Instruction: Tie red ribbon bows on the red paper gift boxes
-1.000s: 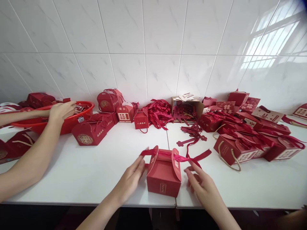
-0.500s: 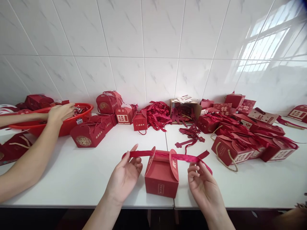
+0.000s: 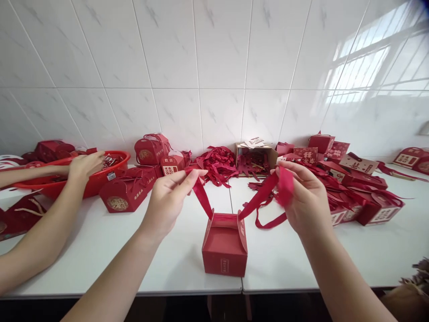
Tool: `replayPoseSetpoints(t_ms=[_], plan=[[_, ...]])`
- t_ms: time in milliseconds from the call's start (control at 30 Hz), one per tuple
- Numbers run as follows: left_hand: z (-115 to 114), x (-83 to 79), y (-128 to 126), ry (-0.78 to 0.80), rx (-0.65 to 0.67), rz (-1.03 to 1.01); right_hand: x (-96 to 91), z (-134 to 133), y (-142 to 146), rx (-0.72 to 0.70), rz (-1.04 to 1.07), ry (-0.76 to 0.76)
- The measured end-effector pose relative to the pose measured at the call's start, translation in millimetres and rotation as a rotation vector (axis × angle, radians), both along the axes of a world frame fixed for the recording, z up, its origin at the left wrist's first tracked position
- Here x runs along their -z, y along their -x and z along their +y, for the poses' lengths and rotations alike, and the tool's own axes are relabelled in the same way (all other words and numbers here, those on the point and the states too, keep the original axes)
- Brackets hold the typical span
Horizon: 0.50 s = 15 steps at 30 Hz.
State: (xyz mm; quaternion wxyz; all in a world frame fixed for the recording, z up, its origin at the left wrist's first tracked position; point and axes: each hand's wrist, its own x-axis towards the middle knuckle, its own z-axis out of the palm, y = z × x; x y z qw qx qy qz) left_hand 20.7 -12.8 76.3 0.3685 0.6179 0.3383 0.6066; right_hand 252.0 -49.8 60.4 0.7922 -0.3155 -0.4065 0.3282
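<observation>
A small red gift box (image 3: 224, 250) stands upright near the table's front edge. A red ribbon (image 3: 202, 197) runs through the top of its two curved side flaps, and both ends rise in a V. My left hand (image 3: 167, 201) pinches one end, up and left of the box. Up and right of it, my right hand (image 3: 304, 192) is closed on the other end, with a loop of ribbon hanging below the fingers. Neither hand touches the box itself.
At left, another person's hand (image 3: 86, 164) reaches into a red basin (image 3: 119, 167) of small wrapped pieces. Red boxes (image 3: 124, 188) stand beside it. Along the wall lie a ribbon pile (image 3: 217, 163) and an open carton (image 3: 273, 156). Several ribboned boxes (image 3: 380, 210) crowd the right.
Both my hands have risen, drawing the ribbon ends up from nearly level into a V above the box. The fingers have closed on the ends. The box stays in place.
</observation>
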Motion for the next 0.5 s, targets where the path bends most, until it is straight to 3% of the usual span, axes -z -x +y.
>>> replayPoseSetpoints(t_ms=[233,500], plan=[[0.9,-41.8,-12.6,-0.114,0.060,0.089,-40.4,11.6,12.9,-0.064,-0.169,-0.084],[0.9,-55.7,-18.4,-0.047,0.149,-0.020,-55.6,15.3,16.1,-0.122,-0.176,-0.033]])
